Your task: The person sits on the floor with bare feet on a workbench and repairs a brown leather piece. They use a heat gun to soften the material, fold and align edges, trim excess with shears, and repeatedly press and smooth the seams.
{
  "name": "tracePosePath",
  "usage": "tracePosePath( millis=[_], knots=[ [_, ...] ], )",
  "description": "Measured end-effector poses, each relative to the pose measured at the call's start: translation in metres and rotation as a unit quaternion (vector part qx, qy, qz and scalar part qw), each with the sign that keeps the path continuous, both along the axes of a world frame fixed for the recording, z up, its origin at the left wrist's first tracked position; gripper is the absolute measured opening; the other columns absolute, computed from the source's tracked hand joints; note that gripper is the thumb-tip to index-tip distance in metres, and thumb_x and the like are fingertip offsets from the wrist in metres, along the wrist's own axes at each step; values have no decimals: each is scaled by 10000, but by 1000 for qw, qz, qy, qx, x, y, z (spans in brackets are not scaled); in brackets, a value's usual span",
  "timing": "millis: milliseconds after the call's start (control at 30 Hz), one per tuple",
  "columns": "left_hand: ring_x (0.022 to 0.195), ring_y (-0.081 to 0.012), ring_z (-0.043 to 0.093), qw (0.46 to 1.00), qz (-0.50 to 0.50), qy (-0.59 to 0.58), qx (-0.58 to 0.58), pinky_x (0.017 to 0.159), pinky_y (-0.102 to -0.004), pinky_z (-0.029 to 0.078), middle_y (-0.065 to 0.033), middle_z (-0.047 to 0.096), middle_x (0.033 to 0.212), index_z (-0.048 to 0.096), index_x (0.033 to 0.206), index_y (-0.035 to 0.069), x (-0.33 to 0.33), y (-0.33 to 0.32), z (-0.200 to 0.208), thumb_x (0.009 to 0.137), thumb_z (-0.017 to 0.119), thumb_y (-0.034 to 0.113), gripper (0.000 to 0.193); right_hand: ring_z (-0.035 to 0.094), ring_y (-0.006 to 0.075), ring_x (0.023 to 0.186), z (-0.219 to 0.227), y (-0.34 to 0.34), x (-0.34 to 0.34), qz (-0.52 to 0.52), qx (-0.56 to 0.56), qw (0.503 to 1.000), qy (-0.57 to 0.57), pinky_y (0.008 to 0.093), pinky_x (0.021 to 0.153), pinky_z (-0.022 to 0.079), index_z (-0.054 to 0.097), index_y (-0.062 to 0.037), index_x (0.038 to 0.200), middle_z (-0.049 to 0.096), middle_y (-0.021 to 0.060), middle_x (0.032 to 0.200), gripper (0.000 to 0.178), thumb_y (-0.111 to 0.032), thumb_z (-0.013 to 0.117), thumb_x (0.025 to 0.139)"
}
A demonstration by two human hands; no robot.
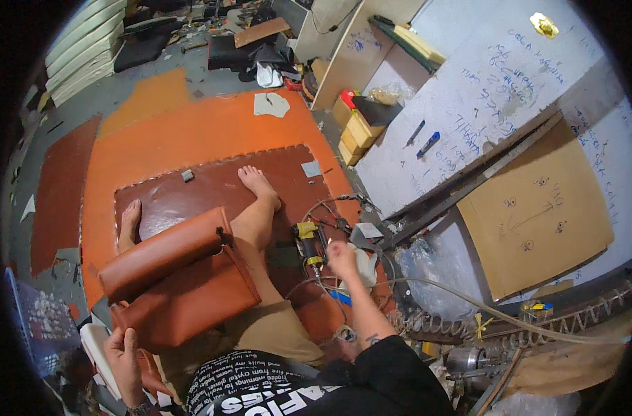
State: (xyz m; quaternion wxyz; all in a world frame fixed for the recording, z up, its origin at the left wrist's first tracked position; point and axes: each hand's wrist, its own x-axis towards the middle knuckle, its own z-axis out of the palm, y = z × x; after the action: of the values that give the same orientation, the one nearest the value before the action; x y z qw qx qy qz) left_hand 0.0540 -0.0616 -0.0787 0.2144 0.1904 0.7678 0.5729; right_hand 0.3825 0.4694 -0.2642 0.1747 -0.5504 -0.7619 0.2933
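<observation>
A reddish-brown leather-covered seat piece with a thick padded roll along its far side lies across my lap. At its near left corner is my left hand, thumb raised, the fingers closed on the leather edge. My right hand is out to the right above the floor, its fingers curled in. Whatever it may hold is too small to make out. Just left of that hand a black and yellow air staple gun lies on the floor, with a hose beside it.
Orange and brown leather sheets cover the floor under my feet. A white table with pens and a cardboard sheet stands right. Coiled air hose runs along the lower right. A blue plastic basket sits left.
</observation>
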Motion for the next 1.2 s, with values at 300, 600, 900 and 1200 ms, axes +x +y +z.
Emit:
tracePosePath(
  millis=[300, 600, 900, 1200],
  knots=[
    [1132, -126, 684, 997, 74, 20, 3, 1028, -280, 527, -45, 766, 1256, 731, 1388, -37, -3, 31, 14, 1094, 689, 64, 314, 738, 450, 1139, -174, -95, 66, 189, -94, 971, -112, 551, 1003, 589, 747, -82, 1332, 781, 230, 1221, 439, -313, 784, 961],
    [1508, -231, 554, 996, -87, -10, -32, 1180, -384, 512, -119, 558, 1654, 609, 1533, -9, 16, 19, 37, 840, 822, -51, 726, 742, 524, 1111, -118, -38, -25, 100, -52, 970, -216, 601, 982, 601, 656, -71, 1417, 754, 287, 1217, 504, -287, 783, 979],
    [1332, -220, 627, 995, 3, 71, -70, 1140, -407, 512, -82, 650, 1420, 786, 1188, -31, -3, 41, 20, 931, 716, -33, 266, 696, 444, 989, -182, -66, -23, 146, 150, 938, -276, 564, 851, 586, 666, 0, 1155, 687, 238, 1078, 301, -197, 732, 938],
    [974, -136, 687, 997, -3, -54, -52, 861, -328, 575, -56, 701, 1225, 746, 1093, -13, -12, 24, -2, 922, 729, 1, 172, 703, 419, 919, -207, -73, -27, 111, 180, 941, -265, 534, 765, 606, 562, 14, 1547, 668, 222, 1042, 728, -261, 781, 909]
  ],
)
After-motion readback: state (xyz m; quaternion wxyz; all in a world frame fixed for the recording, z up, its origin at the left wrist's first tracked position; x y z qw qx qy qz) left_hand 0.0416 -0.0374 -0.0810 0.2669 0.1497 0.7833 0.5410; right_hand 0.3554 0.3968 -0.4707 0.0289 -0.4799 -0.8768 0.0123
